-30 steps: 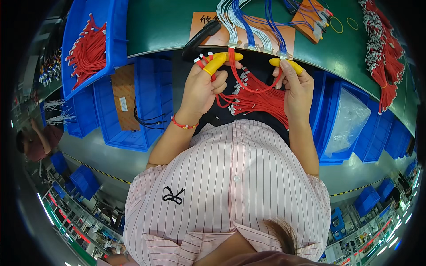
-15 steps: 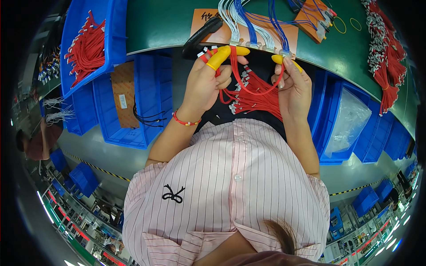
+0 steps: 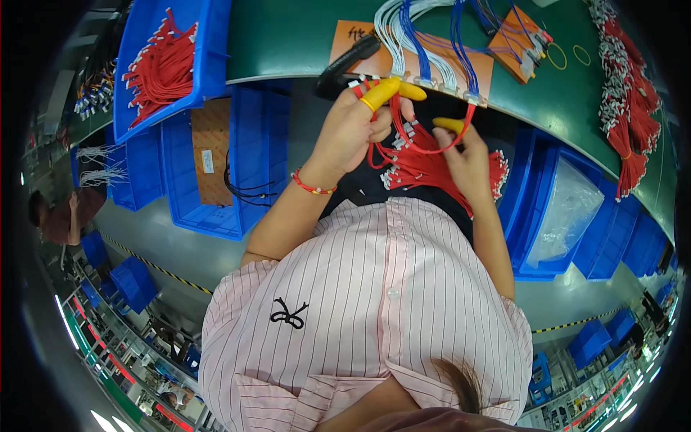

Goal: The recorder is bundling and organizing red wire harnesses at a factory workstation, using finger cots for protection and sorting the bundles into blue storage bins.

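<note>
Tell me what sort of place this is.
Probably a factory workshop for cable assembly: bundled red cables lie on a green workbench, blue plastic bins stand along its edge, and striped tape marks the floor.

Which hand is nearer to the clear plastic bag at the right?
Right. The right hand is to the left of the bag and higher in the picture; the left hand lies farther left.

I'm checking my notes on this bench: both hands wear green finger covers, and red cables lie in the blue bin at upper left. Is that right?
Not quite: the finger covers on the left hand and right hand are yellow, not green, as the head view shows. The rest stands.
</note>
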`<control>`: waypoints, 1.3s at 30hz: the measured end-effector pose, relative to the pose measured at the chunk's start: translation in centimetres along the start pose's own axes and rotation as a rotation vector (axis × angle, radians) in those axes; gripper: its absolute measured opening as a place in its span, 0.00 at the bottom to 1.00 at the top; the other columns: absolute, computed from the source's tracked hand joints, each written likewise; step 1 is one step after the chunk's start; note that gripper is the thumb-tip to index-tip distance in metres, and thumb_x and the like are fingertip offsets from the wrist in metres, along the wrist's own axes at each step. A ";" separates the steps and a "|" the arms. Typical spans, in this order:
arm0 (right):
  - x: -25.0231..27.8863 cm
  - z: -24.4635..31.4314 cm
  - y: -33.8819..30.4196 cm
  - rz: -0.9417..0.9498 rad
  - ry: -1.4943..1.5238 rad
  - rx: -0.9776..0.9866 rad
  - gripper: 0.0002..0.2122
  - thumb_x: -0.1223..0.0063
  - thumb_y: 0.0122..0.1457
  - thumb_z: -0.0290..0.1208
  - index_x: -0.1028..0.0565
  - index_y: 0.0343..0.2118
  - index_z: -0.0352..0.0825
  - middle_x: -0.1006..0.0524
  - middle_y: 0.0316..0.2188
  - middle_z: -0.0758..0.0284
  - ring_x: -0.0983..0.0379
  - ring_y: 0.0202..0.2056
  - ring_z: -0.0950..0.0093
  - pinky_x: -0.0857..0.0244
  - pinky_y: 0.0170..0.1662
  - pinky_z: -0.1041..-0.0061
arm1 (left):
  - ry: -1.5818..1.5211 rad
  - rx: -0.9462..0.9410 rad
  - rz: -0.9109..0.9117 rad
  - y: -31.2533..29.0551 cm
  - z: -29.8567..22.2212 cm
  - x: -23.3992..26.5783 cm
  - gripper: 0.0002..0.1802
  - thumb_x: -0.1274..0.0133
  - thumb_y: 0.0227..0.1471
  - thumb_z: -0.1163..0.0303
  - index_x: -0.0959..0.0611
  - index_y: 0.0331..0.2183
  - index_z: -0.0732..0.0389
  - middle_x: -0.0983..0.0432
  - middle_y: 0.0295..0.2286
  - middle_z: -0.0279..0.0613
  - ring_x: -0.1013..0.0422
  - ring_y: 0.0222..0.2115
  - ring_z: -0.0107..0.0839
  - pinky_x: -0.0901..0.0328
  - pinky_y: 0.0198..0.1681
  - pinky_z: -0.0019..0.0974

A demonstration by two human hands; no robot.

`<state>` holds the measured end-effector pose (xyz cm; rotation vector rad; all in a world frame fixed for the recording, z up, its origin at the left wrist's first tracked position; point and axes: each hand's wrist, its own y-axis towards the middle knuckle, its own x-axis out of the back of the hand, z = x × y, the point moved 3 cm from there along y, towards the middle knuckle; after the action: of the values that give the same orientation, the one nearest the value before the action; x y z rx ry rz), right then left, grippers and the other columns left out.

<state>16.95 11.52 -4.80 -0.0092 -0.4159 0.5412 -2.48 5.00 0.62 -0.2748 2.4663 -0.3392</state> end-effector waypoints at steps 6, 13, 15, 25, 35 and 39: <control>-2.6 -0.5 1.0 -0.001 -0.358 0.239 0.06 0.42 0.53 0.28 0.22 0.30 0.31 0.25 0.31 0.56 0.28 0.35 0.58 0.34 0.39 0.64 | 0.006 0.042 -0.063 0.2 0.6 -0.6 0.19 0.59 0.64 0.62 0.22 0.35 0.70 0.28 0.21 0.36 0.51 0.11 0.12 0.58 0.13 0.21; -1.0 -0.8 0.7 0.097 0.111 -0.053 0.06 0.44 0.55 0.24 0.22 0.35 0.30 0.24 0.32 0.62 0.26 0.36 0.71 0.34 0.40 0.75 | -0.017 0.000 -0.083 -0.1 1.2 0.0 0.20 0.58 0.64 0.61 0.22 0.37 0.71 0.29 0.20 0.34 0.52 0.10 0.11 0.59 0.14 0.21; -0.8 -0.9 0.5 0.140 0.065 0.021 0.07 0.44 0.56 0.24 0.22 0.36 0.29 0.24 0.33 0.62 0.26 0.36 0.71 0.34 0.40 0.75 | -0.002 -0.006 -0.069 0.0 1.0 -0.2 0.20 0.58 0.64 0.61 0.22 0.38 0.71 0.31 0.20 0.32 0.52 0.11 0.11 0.59 0.14 0.21; -0.1 1.6 0.4 0.120 -0.087 0.074 0.10 0.46 0.59 0.28 0.24 0.41 0.29 0.24 0.35 0.60 0.25 0.37 0.67 0.33 0.41 0.73 | -0.034 -0.053 -0.029 -0.1 1.0 -0.2 0.18 0.61 0.64 0.64 0.23 0.37 0.69 0.36 0.20 0.27 0.53 0.14 0.11 0.58 0.15 0.20; 0.0 1.0 0.3 0.120 -0.139 0.092 0.10 0.48 0.59 0.29 0.24 0.41 0.30 0.25 0.37 0.58 0.28 0.40 0.61 0.34 0.40 0.69 | 0.094 -0.058 -0.068 0.1 1.2 -0.1 0.18 0.67 0.65 0.65 0.26 0.35 0.67 0.37 0.21 0.31 0.52 0.15 0.13 0.57 0.16 0.20; 0.1 0.7 0.5 0.111 -0.139 0.117 0.10 0.48 0.59 0.29 0.24 0.41 0.30 0.26 0.37 0.58 0.29 0.40 0.60 0.35 0.42 0.68 | 0.102 -0.050 -0.081 0.0 1.0 -0.4 0.17 0.68 0.64 0.67 0.26 0.35 0.68 0.37 0.21 0.31 0.52 0.15 0.13 0.57 0.16 0.20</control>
<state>16.50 11.87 -4.17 0.1192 -0.5212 0.6770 -1.58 4.90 0.04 -0.3877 2.5717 -0.3340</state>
